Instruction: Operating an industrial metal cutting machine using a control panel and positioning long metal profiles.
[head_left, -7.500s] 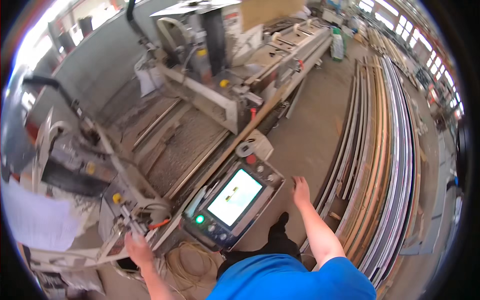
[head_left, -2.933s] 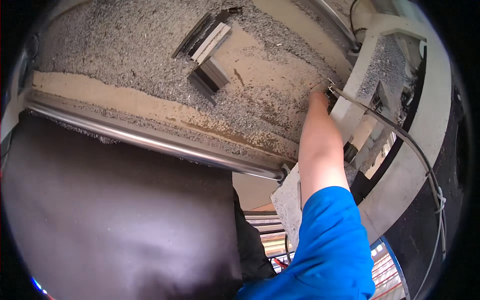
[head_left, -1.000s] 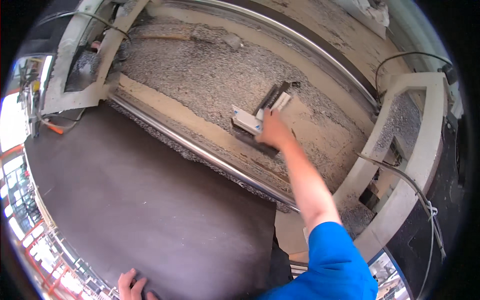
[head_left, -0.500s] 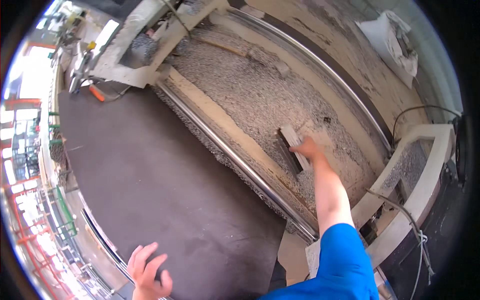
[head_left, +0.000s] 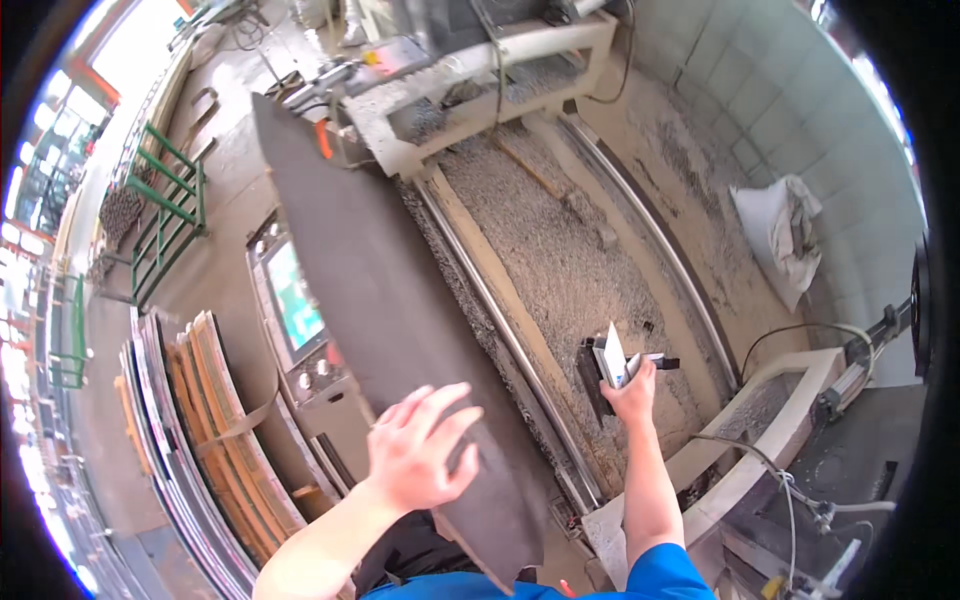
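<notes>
My right hand (head_left: 632, 400) is closed on short white-and-dark profile pieces (head_left: 611, 358) at the near end of the chip-strewn machine bed (head_left: 507, 287), between two steel rails (head_left: 502, 318). My left hand (head_left: 425, 452), fingers spread, grips nothing over a dark sheet (head_left: 375, 300). The pieces look light and stiff, probably dust-slick and sharp-ended; I'd pinch their long sides mid-length.

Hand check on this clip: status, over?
Right hand gripping short pale piece among gray chips. Left hand open by dark panel. Metal rail between hands.
</notes>
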